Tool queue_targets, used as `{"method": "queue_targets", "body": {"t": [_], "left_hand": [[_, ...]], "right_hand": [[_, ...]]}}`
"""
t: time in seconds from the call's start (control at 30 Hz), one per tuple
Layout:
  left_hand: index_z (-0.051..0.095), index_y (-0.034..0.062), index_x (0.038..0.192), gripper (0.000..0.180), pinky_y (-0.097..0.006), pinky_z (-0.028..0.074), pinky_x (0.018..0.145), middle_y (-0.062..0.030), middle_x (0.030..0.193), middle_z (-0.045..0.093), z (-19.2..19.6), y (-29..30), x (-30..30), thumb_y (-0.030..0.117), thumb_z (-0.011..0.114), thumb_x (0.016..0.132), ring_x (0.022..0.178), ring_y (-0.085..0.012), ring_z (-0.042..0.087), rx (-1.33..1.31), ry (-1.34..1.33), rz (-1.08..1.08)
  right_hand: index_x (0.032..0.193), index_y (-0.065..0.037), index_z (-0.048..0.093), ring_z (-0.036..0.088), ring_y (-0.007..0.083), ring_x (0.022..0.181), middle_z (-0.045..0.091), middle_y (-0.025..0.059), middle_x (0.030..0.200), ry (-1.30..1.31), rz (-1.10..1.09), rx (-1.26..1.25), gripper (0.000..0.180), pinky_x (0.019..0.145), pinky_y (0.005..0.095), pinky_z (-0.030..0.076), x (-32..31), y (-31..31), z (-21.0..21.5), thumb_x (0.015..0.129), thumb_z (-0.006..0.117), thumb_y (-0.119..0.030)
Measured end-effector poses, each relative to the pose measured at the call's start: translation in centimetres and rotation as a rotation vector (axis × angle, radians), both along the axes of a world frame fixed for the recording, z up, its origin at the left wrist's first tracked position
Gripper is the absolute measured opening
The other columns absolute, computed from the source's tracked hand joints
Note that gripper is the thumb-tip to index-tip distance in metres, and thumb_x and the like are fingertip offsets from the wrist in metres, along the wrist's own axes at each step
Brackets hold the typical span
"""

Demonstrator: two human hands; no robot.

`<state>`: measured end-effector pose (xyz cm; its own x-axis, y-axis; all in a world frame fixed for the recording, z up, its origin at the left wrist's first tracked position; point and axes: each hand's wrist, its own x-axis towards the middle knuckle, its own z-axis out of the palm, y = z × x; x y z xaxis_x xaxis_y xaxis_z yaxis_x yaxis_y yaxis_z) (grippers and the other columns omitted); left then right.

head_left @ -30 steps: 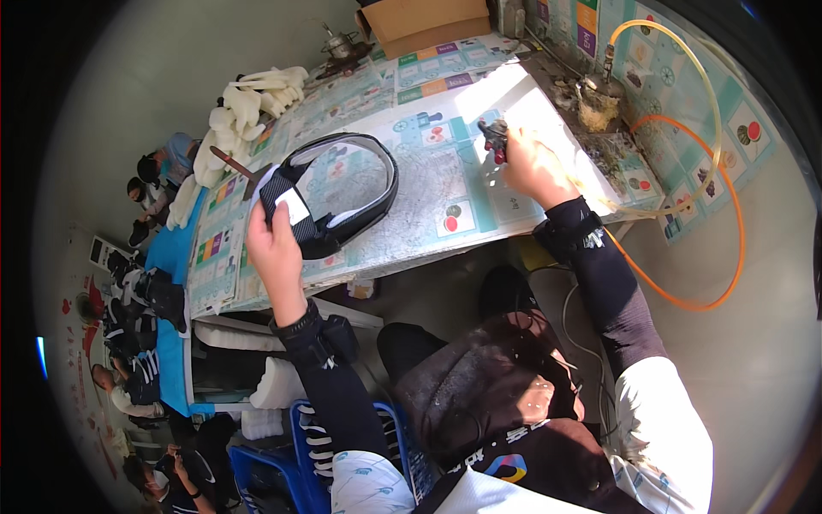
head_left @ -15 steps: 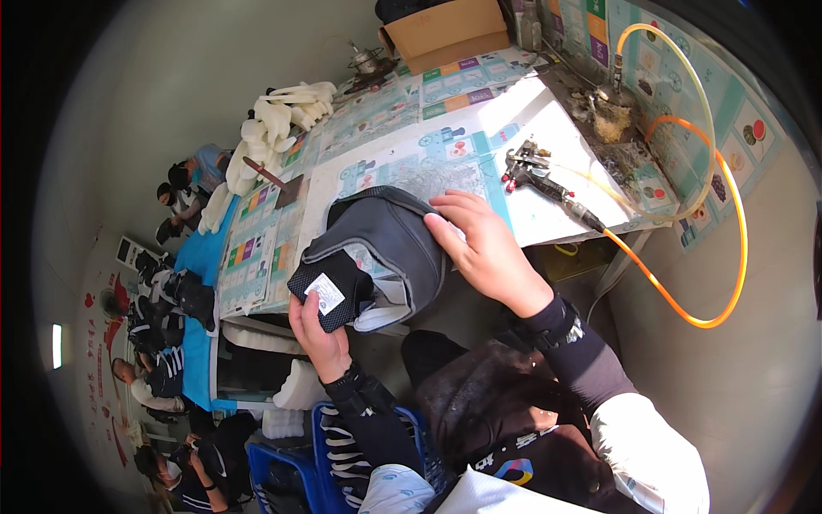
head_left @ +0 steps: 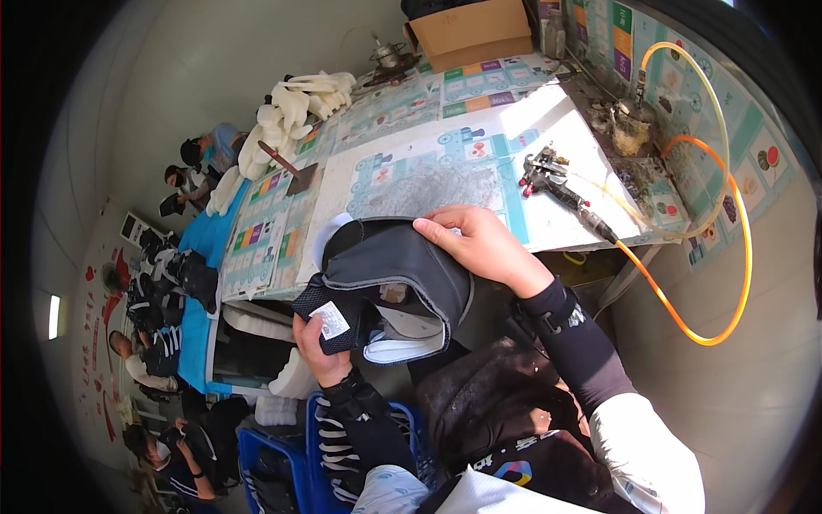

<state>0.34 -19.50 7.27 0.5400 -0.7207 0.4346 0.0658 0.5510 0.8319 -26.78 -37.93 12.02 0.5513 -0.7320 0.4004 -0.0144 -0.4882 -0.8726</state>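
Between my hands, over the near edge of the table, is a black shoe upper (head_left: 385,257) with a grey lining and a white inner piece showing in its opening. My left hand (head_left: 321,360) pinches the black mesh tongue (head_left: 341,341), which bears a white label. My right hand (head_left: 490,247) grips the upper's far edge, thumb on the outer face and fingers over the rim. A spray gun (head_left: 556,190) lies on the table beyond my right hand. Farther left rests a flat scraper (head_left: 301,181) with a wooden handle.
An orange hose (head_left: 664,295) loops off the table's right side. White foam pieces (head_left: 278,120) are heaped along the left edge. A cardboard box (head_left: 471,36) stands at the back. Blue crates (head_left: 295,467) sit below at my left. Several people work at far left.
The upper has turned in my hands, so its opening shows more. My right hand has shifted along the far edge with fingers now curled over it. The whole view has moved slightly.
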Motion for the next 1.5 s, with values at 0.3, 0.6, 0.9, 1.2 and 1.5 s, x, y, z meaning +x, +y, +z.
{"method": "queue_targets", "body": {"t": [0.3,0.6,0.9,1.2,1.5], "left_hand": [[0.061,-0.0005,0.136,0.046,-0.043,0.053,0.103,-0.0135,0.128,0.07,2.0,-1.4,-1.4,0.027,0.065,0.099,0.118,-0.0279,0.068,0.056,0.279,0.05],[0.068,0.0013,0.122,0.033,-0.041,0.057,0.096,-0.0113,0.12,0.075,3.0,-3.3,-2.2,0.023,0.067,0.098,0.109,-0.0253,0.073,0.065,0.513,-0.016],[0.067,0.0002,0.117,0.028,-0.03,0.054,0.078,-0.0079,0.106,0.074,10.1,-7.0,1.6,0.025,0.068,0.104,0.091,-0.0157,0.068,0.094,0.247,-0.09],[0.068,0.0018,0.103,0.024,-0.031,0.056,0.062,-0.0096,0.09,0.071,3.7,-24.8,1.1,0.025,0.074,0.101,0.072,-0.0202,0.068,0.461,0.1,-0.165],[0.068,0.0025,0.101,0.031,-0.027,0.053,0.065,-0.0072,0.089,0.071,2.8,-25.9,-0.1,0.033,0.071,0.103,0.073,-0.0166,0.066,0.512,0.068,-0.139]], "right_hand": [[0.143,0.013,0.053,0.064,0.031,0.128,0.063,0.0287,0.138,-0.326,-0.184,0.268,0.078,0.106,0.0405,0.051,-0.4,1.5,-2.6,0.097,0.075,-0.047],[0.146,0.006,0.052,0.055,0.0428,0.135,0.057,0.0238,0.143,-0.168,-0.149,0.032,0.069,0.113,0.0413,0.045,-1.5,3.9,-3.0,0.081,0.072,-0.009],[0.122,0.009,0.059,0.064,0.038,0.107,0.066,0.0194,0.102,0.591,-0.944,-0.544,0.045,0.089,0.045,0.056,-7.6,-7.9,-7.4,0.08,0.069,-0.003],[0.095,0.002,0.07,0.069,0.0321,0.071,0.07,0.016,0.077,0.711,-0.921,-0.963,0.02,0.072,0.0426,0.057,-9.0,-16.3,-13.4,0.085,0.061,-0.012],[0.099,0.002,0.068,0.062,0.0271,0.068,0.062,0.0172,0.072,-0.197,-0.31,0.466,0.021,0.069,0.041,0.05,-8.2,-0.2,-4.5,0.085,0.07,-0.014]]}}
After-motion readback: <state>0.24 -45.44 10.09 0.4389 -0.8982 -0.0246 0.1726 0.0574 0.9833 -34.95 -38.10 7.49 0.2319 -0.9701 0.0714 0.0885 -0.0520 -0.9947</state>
